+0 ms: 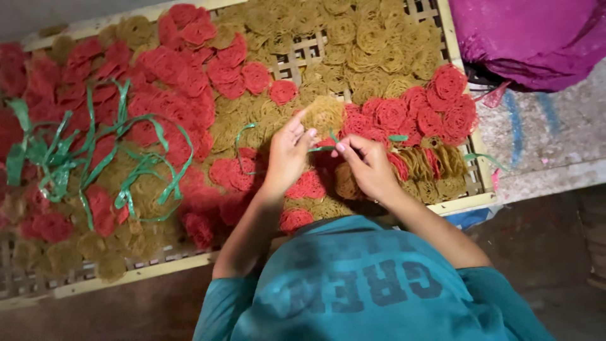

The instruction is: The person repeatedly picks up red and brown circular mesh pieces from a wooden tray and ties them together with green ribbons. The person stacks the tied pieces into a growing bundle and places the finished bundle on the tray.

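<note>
Over the slatted tray (459, 203), left hand (287, 155) and right hand (369, 165) pinch a green strip (322, 148) — fingers (346, 148) partly hidden, tray cut off.

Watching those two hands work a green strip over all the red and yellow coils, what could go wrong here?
1. The left hand and right hand pinch a thin green strip between them; a hard pull might snap it or let it slip.
2. The hands hover close above the red coils and yellow coils, which look brittle; pressing down could crush some.
3. The loose green strips lie in a tangle and could knot further.
</note>
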